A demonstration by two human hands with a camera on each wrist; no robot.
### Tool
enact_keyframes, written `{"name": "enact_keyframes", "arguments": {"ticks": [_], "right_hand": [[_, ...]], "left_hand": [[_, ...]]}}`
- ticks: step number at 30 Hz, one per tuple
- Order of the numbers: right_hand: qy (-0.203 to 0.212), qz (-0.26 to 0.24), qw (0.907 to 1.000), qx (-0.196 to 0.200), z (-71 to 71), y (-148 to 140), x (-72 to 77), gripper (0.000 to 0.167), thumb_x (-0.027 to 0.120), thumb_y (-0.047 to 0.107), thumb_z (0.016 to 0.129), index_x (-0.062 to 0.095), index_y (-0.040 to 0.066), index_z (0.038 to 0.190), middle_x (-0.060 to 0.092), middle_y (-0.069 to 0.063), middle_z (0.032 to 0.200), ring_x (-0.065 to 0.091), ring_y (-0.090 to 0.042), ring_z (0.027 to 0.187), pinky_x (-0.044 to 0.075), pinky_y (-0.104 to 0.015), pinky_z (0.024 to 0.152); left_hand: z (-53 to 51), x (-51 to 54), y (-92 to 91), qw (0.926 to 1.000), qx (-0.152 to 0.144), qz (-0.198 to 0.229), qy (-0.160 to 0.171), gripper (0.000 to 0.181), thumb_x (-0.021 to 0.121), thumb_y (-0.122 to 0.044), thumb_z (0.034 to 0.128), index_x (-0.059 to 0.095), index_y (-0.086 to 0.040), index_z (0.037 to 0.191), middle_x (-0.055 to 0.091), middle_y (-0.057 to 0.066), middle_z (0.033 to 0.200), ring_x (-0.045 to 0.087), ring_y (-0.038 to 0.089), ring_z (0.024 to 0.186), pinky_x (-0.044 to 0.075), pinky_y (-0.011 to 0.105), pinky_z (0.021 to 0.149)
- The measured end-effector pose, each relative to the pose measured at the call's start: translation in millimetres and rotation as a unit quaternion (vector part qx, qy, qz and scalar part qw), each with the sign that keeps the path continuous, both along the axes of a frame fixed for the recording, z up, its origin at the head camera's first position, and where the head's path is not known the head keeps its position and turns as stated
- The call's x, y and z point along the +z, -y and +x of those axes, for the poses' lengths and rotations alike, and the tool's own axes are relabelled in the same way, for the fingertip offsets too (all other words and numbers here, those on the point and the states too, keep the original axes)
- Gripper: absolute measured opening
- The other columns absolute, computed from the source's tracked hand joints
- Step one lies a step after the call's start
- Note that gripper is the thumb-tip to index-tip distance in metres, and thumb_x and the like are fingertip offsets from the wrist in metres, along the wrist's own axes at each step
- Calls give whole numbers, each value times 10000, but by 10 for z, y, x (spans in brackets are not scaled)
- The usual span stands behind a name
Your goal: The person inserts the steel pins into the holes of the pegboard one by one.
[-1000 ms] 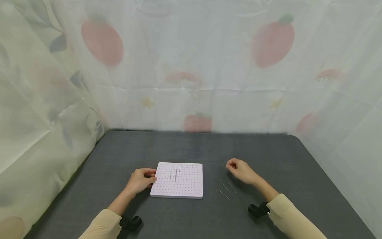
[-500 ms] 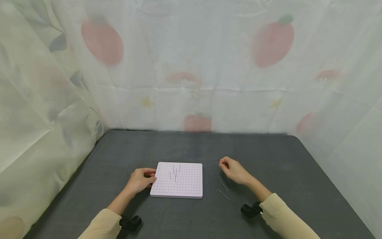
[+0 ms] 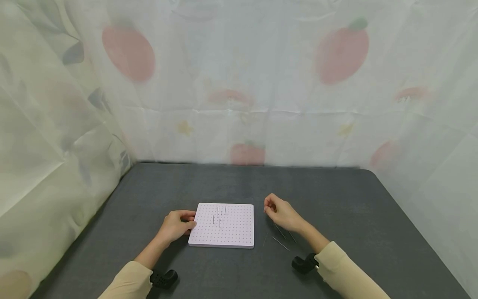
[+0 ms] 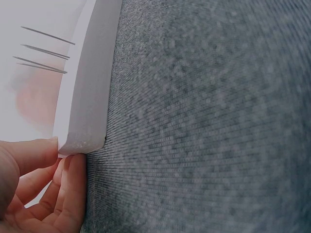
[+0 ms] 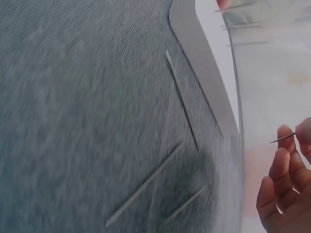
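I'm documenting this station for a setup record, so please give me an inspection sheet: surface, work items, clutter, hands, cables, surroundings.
Surface: dark grey table, finely ribbed texture.
Work items: white board dotted with holes; upright pins stand in it; loose pins lie right of it.
Clutter: nothing seen.
Hands: left hand holds the board's left edge; right hand pinches a single pin, apart from the board.
Cables: nothing seen.
Surroundings: patterned cloth behind the table.

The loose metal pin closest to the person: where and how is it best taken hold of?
Probably pinch the metal pin at mid-length, from above and the right: it is thin and lies flat on the dark table, clear of the other loose pins, with the white pegboard to its left.
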State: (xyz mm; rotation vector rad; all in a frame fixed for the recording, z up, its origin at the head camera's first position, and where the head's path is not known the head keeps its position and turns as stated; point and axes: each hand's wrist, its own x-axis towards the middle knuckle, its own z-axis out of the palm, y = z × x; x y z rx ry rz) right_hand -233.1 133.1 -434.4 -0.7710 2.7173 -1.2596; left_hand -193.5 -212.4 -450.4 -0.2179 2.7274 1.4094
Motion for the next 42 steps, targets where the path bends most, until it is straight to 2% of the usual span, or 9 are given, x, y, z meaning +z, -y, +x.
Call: {"name": "enact_keyframes", "arguments": {"ticks": [7, 19, 24, 30, 35, 42], "right_hand": [[-54, -187, 9998, 74, 17, 131, 20, 76, 603, 96, 935, 534, 112, 963, 577, 6, 852, 485, -50, 749, 399, -173, 618], [-168, -436, 9989, -78, 31, 330, -15, 49, 628, 109, 924, 584, 118, 943, 621, 0, 872, 503, -48, 769, 415, -162, 659], [-142, -462, 9987, -143, 53, 409, 9, 56, 636, 104, 916, 587, 128, 930, 602, 9, 842, 488, -44, 749, 392, -154, 628], [-263, -344, 9988, -207, 66, 513, 4, 55, 638, 85, 906, 595, 114, 922, 598, 5, 811, 468, -41, 713, 357, -147, 565], [-373, -247, 9988, -176, 88, 593, -7, 51, 639, 81, 909, 608, 113, 932, 650, 8, 834, 481, -42, 716, 371, -136, 579], [-769, -232, 9967, -110, 125, 693, -32, 67, 661, 78, 902, 607, 117, 911, 680, 22, 831, 491, -28, 731, 392, -138, 605]], "left_hand": [[-7, -12, 6, 10000, -5, -71, -39, 366, 674, 5, 839, 656, 63, 1199, 688, 155, 984, 659, 144, 772, 627, 316, 654], [3, -15, 19, 9999, -28, -90, -71, 363, 676, -2, 840, 659, 58, 1197, 689, 146, 976, 645, 141, 776, 627, 322, 660], [1, -13, 20, 10000, -9, -46, -23, 361, 673, -2, 845, 658, 54, 1202, 687, 148, 981, 647, 137, 764, 626, 321, 660], [1, -6, 17, 10000, -10, -46, -1, 355, 671, -3, 849, 658, 58, 1199, 686, 151, 981, 651, 142, 755, 626, 324, 660], [0, 0, 3, 10000, -19, -72, -36, 352, 674, 1, 845, 659, 60, 1192, 683, 146, 971, 644, 143, 769, 628, 328, 668], [5, 12, -23, 9999, -112, -62, -51, 354, 670, -4, 854, 650, 65, 1200, 674, 151, 974, 639, 144, 776, 628, 334, 675]]}}
